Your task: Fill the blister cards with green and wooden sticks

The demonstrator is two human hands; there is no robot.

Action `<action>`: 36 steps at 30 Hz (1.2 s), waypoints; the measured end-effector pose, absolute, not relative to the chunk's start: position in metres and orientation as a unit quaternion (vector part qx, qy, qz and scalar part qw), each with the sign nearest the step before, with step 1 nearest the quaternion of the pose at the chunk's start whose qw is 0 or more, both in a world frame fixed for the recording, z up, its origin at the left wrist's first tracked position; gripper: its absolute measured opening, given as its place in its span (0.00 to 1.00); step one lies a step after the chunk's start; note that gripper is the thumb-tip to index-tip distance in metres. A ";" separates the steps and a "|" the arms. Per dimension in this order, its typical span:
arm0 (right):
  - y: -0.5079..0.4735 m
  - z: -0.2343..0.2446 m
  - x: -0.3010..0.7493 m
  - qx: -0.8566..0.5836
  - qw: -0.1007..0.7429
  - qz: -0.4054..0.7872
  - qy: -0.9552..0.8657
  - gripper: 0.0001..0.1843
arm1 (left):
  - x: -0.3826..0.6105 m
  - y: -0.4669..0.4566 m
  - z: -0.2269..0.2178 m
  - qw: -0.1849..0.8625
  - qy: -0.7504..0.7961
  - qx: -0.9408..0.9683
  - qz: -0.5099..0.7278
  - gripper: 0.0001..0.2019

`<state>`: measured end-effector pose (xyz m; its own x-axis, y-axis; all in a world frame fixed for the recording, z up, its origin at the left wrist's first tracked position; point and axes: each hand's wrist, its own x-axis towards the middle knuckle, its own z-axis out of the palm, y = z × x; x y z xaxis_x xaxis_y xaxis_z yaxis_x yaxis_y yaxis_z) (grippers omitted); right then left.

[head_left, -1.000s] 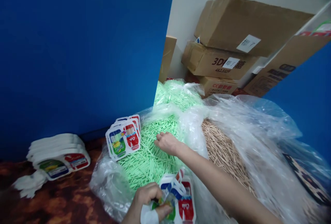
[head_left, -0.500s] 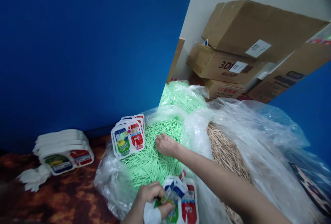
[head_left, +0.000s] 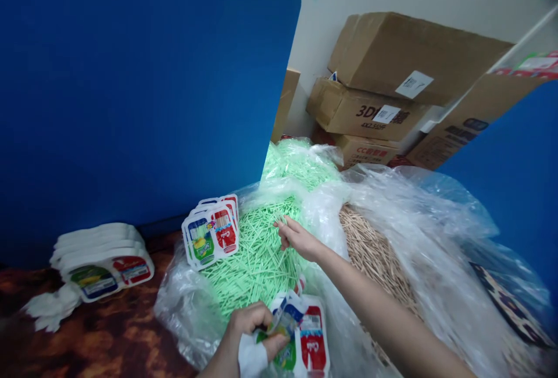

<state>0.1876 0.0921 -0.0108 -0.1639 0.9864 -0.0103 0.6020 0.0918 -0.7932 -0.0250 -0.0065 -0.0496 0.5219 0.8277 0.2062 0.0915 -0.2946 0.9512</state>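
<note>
The right hand (head_left: 300, 239) has shifted rightward over the green sticks (head_left: 253, 267), at centre; whether its fingers grip any cannot be told. Blue panel (head_left: 139, 87), upper left; cartons (head_left: 414, 55), upper right; mottled brown surface (head_left: 131, 337), lower left. Lower centre: left hand (head_left: 250, 323) clamped on a white-edged, green-and-red printed packet (head_left: 313, 337), its blue end buckled.

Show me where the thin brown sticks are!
In the head view, the thin brown sticks lie right of the thin bright-green sticks, partly behind the right forearm.
</note>
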 end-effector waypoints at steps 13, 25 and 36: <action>0.099 0.000 0.195 -0.618 0.314 0.289 -0.660 0.17 | -0.022 -0.020 -0.043 0.542 0.323 0.703 0.328 0.15; 0.094 -0.019 0.211 -0.616 -0.073 0.094 -0.779 0.07 | -0.022 -0.015 -0.058 0.537 0.303 0.711 0.338 0.16; 0.088 -0.011 0.208 -0.613 -0.006 0.135 -0.779 0.09 | -0.031 -0.009 -0.053 0.501 0.347 0.707 0.358 0.15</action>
<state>0.2078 0.0884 -0.0107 -0.2490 0.9526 -0.1746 0.9560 0.2128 -0.2020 -0.0309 -0.0089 -0.0527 0.5018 0.8504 0.1584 0.1314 -0.2559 0.9577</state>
